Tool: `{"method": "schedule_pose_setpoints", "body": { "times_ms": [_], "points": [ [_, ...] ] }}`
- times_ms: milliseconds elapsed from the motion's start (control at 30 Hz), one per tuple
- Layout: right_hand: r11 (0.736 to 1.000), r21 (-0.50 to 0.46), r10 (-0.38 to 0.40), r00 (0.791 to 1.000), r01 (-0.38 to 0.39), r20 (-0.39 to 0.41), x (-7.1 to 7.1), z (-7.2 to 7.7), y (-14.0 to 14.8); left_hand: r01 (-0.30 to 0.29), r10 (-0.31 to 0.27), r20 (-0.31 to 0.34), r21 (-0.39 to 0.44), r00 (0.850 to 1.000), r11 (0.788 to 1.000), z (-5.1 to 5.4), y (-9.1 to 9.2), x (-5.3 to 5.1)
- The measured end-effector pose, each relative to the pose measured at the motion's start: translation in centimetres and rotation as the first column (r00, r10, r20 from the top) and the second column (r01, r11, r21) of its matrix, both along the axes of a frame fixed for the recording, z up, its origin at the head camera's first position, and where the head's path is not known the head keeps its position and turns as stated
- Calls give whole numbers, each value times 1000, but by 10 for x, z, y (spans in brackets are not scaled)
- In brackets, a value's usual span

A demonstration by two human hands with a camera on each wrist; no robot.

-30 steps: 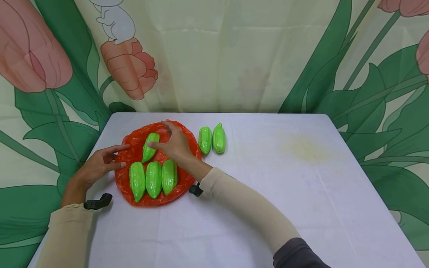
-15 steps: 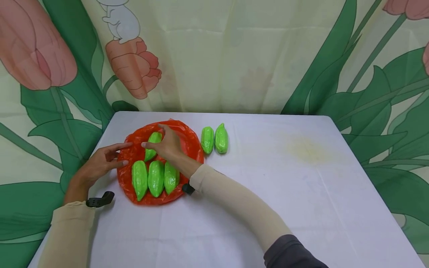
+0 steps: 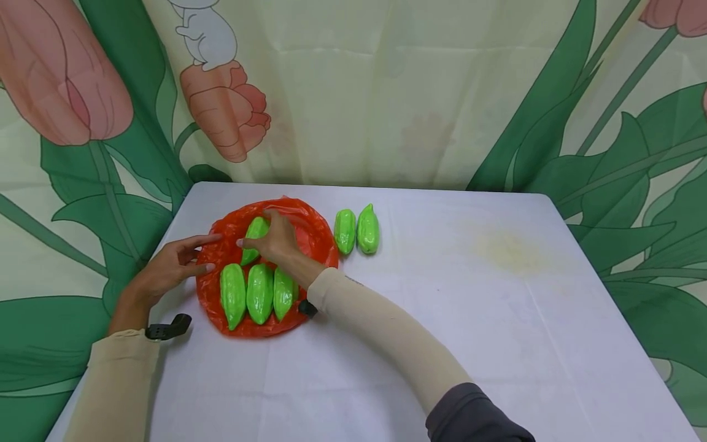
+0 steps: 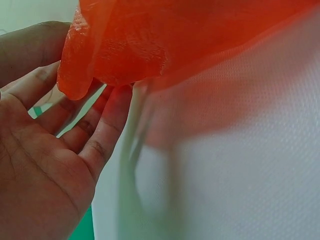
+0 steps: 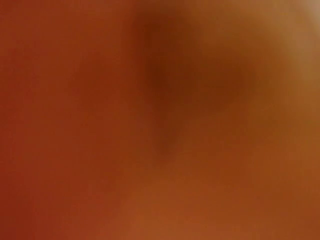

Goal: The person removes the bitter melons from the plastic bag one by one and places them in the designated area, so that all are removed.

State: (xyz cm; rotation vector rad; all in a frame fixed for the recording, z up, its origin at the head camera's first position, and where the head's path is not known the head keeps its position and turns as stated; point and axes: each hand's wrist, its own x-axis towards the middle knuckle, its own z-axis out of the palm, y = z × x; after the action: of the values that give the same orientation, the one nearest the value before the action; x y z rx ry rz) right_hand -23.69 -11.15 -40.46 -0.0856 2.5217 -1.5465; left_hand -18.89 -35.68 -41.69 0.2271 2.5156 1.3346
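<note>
Beige sleeves (image 3: 392, 331) are covering my forearms, with black wrist devices (image 3: 168, 328) showing past the cuffs. White table (image 3: 497, 344) is spreading underneath. 3 green fruits (image 3: 260, 293) are lying side by side in the near half of the red plastic dish (image 3: 309, 227). My left hand (image 3: 177, 264) is touching its left rim, thumb and fingers apart and mostly straight. Behind that row, inside the dish, my right hand (image 3: 278, 236) is gripping a 4th fruit (image 3: 256, 229) between thumb and fingers, while my wrist is partly blocking the row's rightmost fruit; the right wrist view is showing only blur. Right of the dish, 2 loose fruits (image 3: 345, 231) are lying together. Beyond, a printed curtain (image 3: 353, 104) is hanging.
</note>
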Motion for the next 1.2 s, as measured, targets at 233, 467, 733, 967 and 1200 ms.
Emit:
{"method": "schedule_pose_setpoints", "body": {
  "times_ms": [233,467,733,967,1200],
  "points": [
    [999,42,-3,1000,3,4,-1,-8,-3,-1,1,1,2,1000,1000,0,0,-1],
    [999,47,15,1000,-14,-14,0,-10,-4,0,0,-15,13,1000,1000,0,-3,-1],
    [996,88,37,998,-33,-42,0,-12,-4,-11,11,-1,-3,1000,1000,3,0,0],
    [996,78,40,998,-37,-39,0,-10,-2,-13,13,6,-3,1000,1000,3,2,-1],
    [998,25,58,998,-57,-25,4,-4,4,-17,17,1,-13,1000,1000,-1,-3,-2]
  ]
}}
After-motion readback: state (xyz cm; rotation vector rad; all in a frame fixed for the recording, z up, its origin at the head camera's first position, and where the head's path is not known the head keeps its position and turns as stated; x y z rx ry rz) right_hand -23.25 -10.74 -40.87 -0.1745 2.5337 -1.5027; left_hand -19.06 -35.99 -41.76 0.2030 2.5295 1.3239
